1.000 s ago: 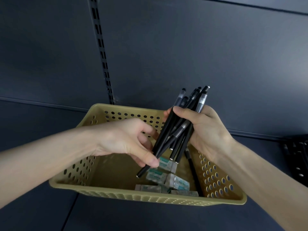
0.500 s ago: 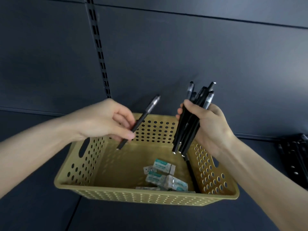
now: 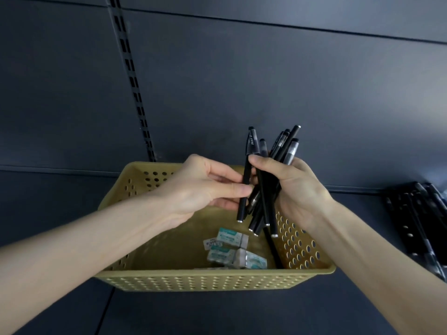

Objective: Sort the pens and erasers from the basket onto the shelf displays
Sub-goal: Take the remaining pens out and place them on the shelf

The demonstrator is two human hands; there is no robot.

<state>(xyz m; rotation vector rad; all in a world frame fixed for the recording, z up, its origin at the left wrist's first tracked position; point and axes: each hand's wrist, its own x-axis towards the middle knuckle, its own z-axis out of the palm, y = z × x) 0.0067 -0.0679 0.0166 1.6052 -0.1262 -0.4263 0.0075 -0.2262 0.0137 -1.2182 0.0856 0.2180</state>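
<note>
Black pen (image 3: pixel 242 209), earlier apart, we find against bundle (image 3: pixel 290 153) | left hand (image 3: pixel 200 187) fingers pinch it | right hand (image 3: pixel 300 189) fingers clamp bundle

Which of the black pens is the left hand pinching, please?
The leftmost pen, white lettering on its cap; the left hand pinches its barrel, the right hand holds the other pens.
</note>
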